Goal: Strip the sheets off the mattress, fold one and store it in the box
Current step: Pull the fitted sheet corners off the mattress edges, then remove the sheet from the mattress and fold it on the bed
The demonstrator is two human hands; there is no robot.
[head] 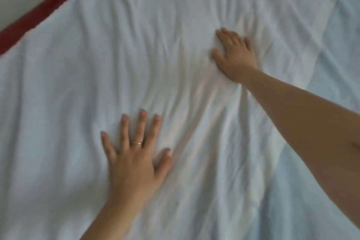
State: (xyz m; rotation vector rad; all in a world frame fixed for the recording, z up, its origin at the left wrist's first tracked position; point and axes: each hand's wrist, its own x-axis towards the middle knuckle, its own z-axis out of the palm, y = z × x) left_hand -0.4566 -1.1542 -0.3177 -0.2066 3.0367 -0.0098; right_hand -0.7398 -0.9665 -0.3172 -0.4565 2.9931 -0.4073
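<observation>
The white sheet [155,25] was spread flat and much wrinkled, w/ a pale blue layer [331,161] seen past its right edge; whether that was the mattress or a 2nd sheet could not be told. Both hands were laid on the sheet, nothing grasped. The left hand [132,158] was pressed down w/ fingers straight and spread. The right hand [235,56] was set farther away, palm down, fingers released, cloth a bit bunched at its thumb. The step was judged as smoothing before the fold. Next, wrinkles should be pushed outward, then an edge or corner gripped and brought over. No box was seen. A red strip [39,15] was at top left.
</observation>
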